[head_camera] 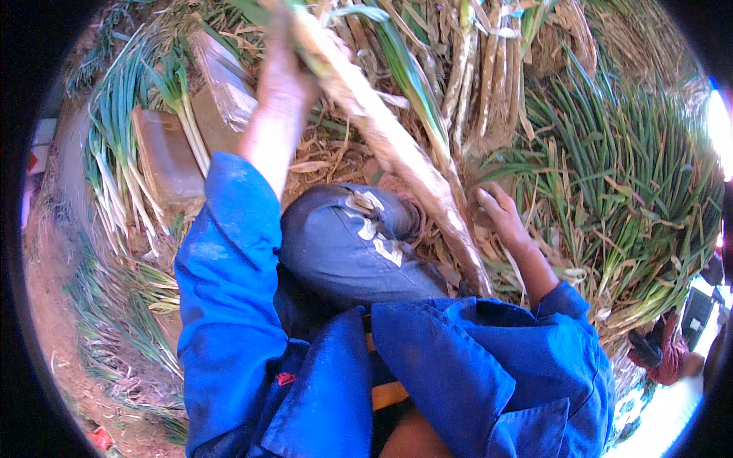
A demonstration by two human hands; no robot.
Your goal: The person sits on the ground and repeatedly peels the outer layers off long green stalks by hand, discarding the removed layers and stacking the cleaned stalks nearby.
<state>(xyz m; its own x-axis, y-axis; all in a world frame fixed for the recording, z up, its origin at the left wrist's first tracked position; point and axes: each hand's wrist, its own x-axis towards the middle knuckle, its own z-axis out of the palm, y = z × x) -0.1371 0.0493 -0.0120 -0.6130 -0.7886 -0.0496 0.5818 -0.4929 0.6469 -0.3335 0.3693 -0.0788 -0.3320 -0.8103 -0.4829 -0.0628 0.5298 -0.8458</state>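
Note:
At the top of the head view my left hand (283, 63), blurred, grips a long green onion stalk (395, 143) with dirty, dry outer skin. The stalk slants down to the right past my knee. My right hand (503, 213) is low on the right with its fingers apart and nothing in it, near the stalk's lower part. A second onion with green leaves (421, 94) lies just beyond that stalk. Unpeeled onions (489, 80) with earthy stems stand in a bunch ahead of me.
Cleaned green onions (123, 160) lie on the left beside a brown block (172, 157). Another pale block (223, 83) is near my left forearm. A large heap of green onion leaves (618, 160) fills the right side. A person in red (670, 355) is at the far lower right.

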